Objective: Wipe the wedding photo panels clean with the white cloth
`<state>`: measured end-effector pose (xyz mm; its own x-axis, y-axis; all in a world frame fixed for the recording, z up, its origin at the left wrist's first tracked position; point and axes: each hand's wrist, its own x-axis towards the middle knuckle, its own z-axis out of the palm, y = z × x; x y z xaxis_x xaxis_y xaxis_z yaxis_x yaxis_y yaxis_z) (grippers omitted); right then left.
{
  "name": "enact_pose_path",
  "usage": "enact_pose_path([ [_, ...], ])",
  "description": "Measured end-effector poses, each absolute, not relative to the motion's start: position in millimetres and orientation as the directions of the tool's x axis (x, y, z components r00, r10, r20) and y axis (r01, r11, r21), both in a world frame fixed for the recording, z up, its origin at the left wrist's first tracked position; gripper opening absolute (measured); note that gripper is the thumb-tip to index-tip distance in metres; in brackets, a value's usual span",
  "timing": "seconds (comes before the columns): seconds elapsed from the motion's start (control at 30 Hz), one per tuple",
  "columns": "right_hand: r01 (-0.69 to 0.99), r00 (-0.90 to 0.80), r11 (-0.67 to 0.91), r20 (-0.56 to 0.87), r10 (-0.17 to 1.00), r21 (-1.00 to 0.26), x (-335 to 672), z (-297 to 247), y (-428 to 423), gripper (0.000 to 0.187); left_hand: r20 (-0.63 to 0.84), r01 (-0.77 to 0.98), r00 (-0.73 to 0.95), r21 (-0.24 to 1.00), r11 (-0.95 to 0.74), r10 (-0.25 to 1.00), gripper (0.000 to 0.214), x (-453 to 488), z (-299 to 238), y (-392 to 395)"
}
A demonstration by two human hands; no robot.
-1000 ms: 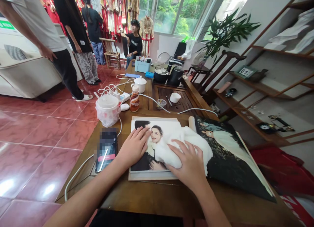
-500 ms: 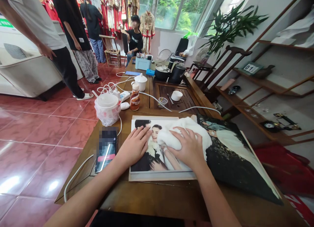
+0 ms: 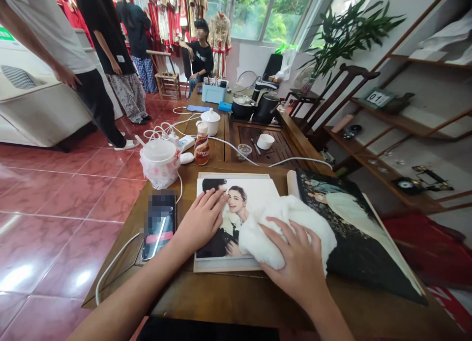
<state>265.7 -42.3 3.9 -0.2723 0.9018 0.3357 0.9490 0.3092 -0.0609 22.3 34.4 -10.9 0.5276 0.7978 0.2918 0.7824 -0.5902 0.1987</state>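
A framed wedding photo [image 3: 250, 193] lies flat on the wooden table [image 3: 228, 296] in front of me. My left hand [image 3: 201, 220] rests flat on its left part, fingers stretched out, holding it down. My right hand [image 3: 297, 262] presses a fluffy white cloth [image 3: 295, 218] onto the lower right of the photo, fingers spread over the cloth. A larger dark photo print [image 3: 354, 232] lies slanted at the right, its near edge under the cloth.
A phone [image 3: 160, 224] on a white cable lies left of the frame. Behind are a bagged white container [image 3: 160, 161], a coffee bottle [image 3: 201, 150], a white teapot [image 3: 211, 121], kettles [image 3: 254, 107] and a tea tray. Several people stand or sit at the back left. Shelves line the right wall.
My right hand has dragged the white cloth from the upper middle of the photo down toward me and to the right. The left hand stays put.
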Motion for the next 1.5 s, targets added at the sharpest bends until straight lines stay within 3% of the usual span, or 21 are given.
enact_pose_path([
  [0.47,0.956,-0.249,0.288,0.363,0.898,-0.057,263,7,15,0.051,0.257,0.778,0.553,0.182,-0.601,0.793,0.047,23,-10,36],
  [0.93,0.941,-0.292,0.333,0.344,0.893,-0.067,268,6,-39,0.05,0.271,0.789,0.538,0.172,-0.59,0.799,0.046,24,-10,36],
  [1.5,0.954,-0.262,0.296,0.356,0.897,-0.045,256,9,10,0.049,0.299,0.795,0.533,0.144,-0.59,0.791,0.045,26,-9,35],
])
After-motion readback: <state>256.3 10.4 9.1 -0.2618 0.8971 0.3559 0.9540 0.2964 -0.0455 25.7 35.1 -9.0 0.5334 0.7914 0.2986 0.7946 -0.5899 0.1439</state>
